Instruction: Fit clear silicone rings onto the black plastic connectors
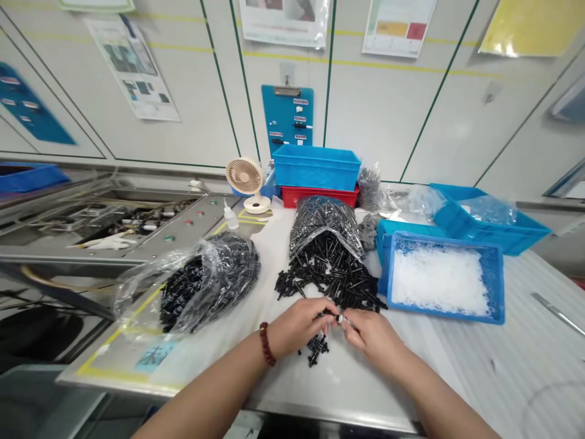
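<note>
My left hand [299, 327], with a beaded bracelet at the wrist, pinches a small black part [326, 314] near the table's front middle. Close against it, my right hand [371, 336] has its fingers closed on a small whitish piece [342, 319] at the black part's end. A small cluster of black parts [316, 349] lies just below my left hand. Behind both hands, a heap of black parts [326, 268] spills from an open plastic bag [325, 213]. To the right stands a blue tray [501, 286] filled with small white translucent pieces [439, 280].
Another clear bag [233, 262] of black parts lies on the left. A fan [245, 177], a small bottle [231, 216], a blue bin [315, 167] and a red bin [292, 196] stand behind. A metal tool [557, 312] lies at the far right.
</note>
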Motion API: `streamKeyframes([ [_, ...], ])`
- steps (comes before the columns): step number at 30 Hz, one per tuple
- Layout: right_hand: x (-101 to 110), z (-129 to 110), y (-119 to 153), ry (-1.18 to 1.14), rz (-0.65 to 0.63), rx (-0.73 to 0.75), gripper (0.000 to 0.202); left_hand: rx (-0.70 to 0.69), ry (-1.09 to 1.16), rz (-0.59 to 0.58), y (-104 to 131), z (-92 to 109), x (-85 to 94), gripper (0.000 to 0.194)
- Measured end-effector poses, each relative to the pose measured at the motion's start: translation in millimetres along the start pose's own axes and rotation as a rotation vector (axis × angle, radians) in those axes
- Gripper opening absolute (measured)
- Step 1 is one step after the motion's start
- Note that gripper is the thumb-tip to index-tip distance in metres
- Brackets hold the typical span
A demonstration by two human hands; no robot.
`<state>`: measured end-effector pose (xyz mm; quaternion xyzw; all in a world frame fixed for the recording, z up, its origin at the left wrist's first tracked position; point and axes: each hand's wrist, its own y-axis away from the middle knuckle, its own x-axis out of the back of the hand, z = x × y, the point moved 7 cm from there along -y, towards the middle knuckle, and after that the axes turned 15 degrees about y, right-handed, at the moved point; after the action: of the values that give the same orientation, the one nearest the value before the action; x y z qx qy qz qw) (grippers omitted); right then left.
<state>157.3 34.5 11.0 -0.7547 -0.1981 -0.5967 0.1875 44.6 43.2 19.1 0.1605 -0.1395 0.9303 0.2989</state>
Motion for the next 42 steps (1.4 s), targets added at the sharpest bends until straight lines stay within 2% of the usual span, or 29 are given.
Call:
streamKeyframes([
  [8,0,2,0,0.027,-0.041,-0.062,0.026,0.002,0.002,-0.002,-1,-1,1.0,0.017],
  [13,-1,6,-1,0.075,-0.025,-0.122,0.024,-0.019,-0.001,-0.006,0,0,-0.1,0.017],
  [16,2,10,0,0.118,-0.006,-0.154,0.024,0.004,0.074,0.032,-1,-3,4.6,0.019],
  [19,6,14,1,0.088,0.044,-0.164,0.026,0.082,0.348,0.202,-1,-13,26.3,0.028],
  [22,8,17,1,-0.004,0.137,-0.129,0.025,0.118,0.621,0.504,6,-23,62.6,0.035],
  [24,6,20,1,-0.049,0.189,-0.102,0.028,0.109,0.632,0.663,13,-26,84.2,0.028],
  [26,2,23,1,-0.063,0.198,-0.100,0.032,0.130,0.442,0.713,18,-25,96.6,0.026],
  [29,-3,26,0,-0.051,0.148,-0.129,0.035,0.153,-0.087,0.635,16,-18,95.7,0.034],
  [31,-2,25,0,-0.037,0.114,-0.147,0.035,0.166,-0.370,0.485,10,-18,82.0,0.025],
  [33,1,22,1,-0.028,0.085,-0.171,0.034,0.208,-0.538,0.320,5,-25,66.7,0.014],
  [35,4,21,2,-0.034,0.078,-0.200,0.033,0.267,-0.648,0.211,3,-30,57.7,0.017],
  [37,7,19,3,-0.060,0.092,-0.193,0.029,0.315,-0.714,0.173,2,-32,56.1,0.018],
  [40,9,15,2,-0.104,0.132,-0.129,0.025,0.309,-0.721,0.206,1,-30,59.6,0.020],
  [42,10,13,2,-0.122,0.146,-0.094,0.024,0.206,-0.628,0.271,-1,-24,60.6,0.021],
])
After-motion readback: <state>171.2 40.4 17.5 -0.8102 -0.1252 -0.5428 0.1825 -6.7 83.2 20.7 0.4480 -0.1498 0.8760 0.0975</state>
